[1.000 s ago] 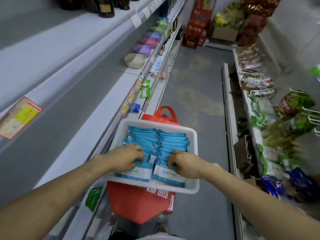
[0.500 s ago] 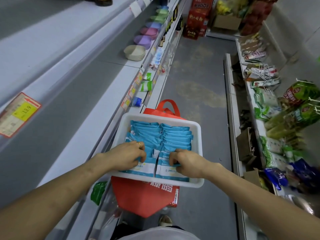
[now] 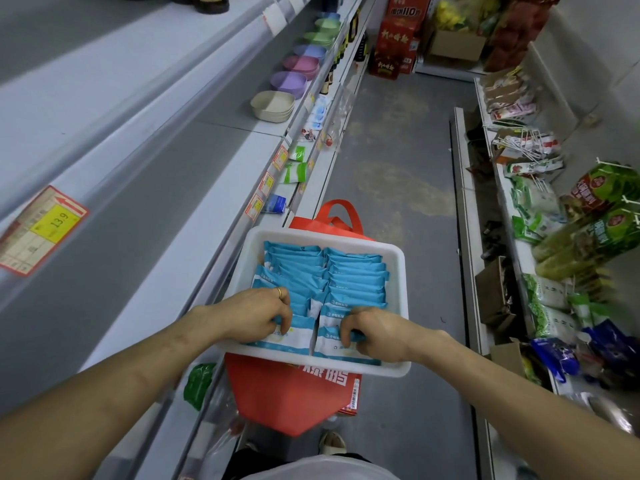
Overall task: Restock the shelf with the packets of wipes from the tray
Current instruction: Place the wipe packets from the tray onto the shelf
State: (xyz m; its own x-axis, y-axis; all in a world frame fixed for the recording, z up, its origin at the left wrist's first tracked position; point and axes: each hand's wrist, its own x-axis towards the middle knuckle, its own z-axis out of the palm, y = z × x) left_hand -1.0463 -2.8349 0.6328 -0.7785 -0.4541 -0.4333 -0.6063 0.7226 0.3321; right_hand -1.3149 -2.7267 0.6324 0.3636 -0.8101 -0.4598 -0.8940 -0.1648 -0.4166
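Well, the job looks only just begun. The white plastic tray (image 3: 403, 271) is full of blue and white packets of wipes (image 3: 356, 276), standing in two rows inside it. The left hand (image 3: 257, 315) curls round packets at the near end of the tray's left row. The right hand (image 3: 376, 336) pinches packets at the near end of the right row. The long grey shelf (image 3: 194, 202) left of the tray has no wipes that I can see. A red cloth bag (image 3: 287, 400) sits under the tray. Almost every packet, I think, must yet go up.
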